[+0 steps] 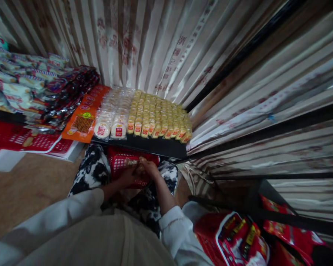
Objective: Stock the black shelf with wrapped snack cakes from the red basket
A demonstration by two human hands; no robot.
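At the shelf's [158, 145] front edge, we judge left hand [129, 176] and right hand [149, 168] mid-handling over basket [117, 159], fingers' grip indeterminable, parting needed next.

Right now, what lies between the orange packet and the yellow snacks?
In the head view, two rows of round white snacks lie between the orange packet and yellow snacks.

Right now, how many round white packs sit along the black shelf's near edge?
2: the left pack beside the orange packet, the right pack beside the yellow packs. Others behind are partly hidden.
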